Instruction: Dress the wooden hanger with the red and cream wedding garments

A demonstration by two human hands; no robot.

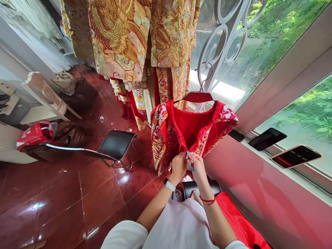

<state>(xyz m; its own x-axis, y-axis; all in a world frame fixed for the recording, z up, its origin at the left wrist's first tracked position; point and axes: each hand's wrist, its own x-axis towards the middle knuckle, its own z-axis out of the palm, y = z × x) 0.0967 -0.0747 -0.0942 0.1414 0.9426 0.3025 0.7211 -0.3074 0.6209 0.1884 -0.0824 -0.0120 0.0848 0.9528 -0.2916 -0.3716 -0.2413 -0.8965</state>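
A red embroidered skirt (pixel 181 133) hangs from a red hanger (pixel 198 97), whose hook sits on the white window grille (pixel 225 41). My left hand (pixel 178 166), with a white watch on the wrist, pinches the skirt's front opening at its lower edge. My right hand (pixel 196 166), with a red string bracelet on the wrist, grips the same spot from the other side. Both hands meet at the skirt's front edge.
Gold embroidered robes (pixel 140 38) hang behind the skirt. A black stool (pixel 116 143) stands on the red tiled floor at left, another black stool (pixel 192 188) below my hands. Red cloth (pixel 238 221) lies beside me. Three phones (pixel 295 156) rest on the window sill.
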